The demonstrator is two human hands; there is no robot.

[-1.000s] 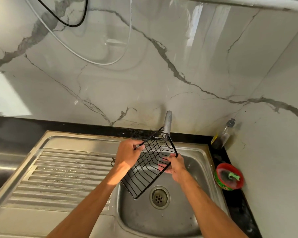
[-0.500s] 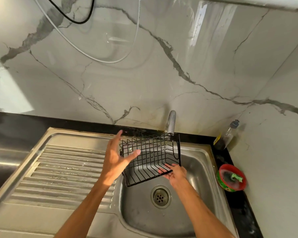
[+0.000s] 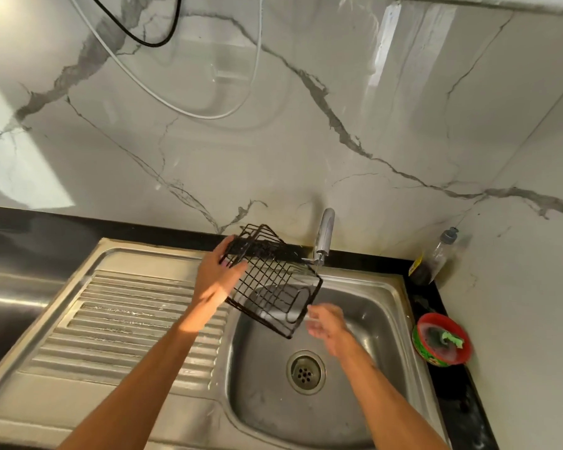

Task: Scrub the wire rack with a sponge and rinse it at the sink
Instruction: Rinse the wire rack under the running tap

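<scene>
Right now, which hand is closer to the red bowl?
Right. The right hand is over the sink, between the wire rack and the red bowl. The left hand holds the rack's other side, farther from the bowl.

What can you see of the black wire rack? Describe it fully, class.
The wire rack is a black, basket-shaped grid of thin metal-looking wires with raised sides. It is held tilted over the sink basin, one corner close to the faucet. The left hand grips its left edge; the right hand is at its lower corner, contact unclear.
</scene>
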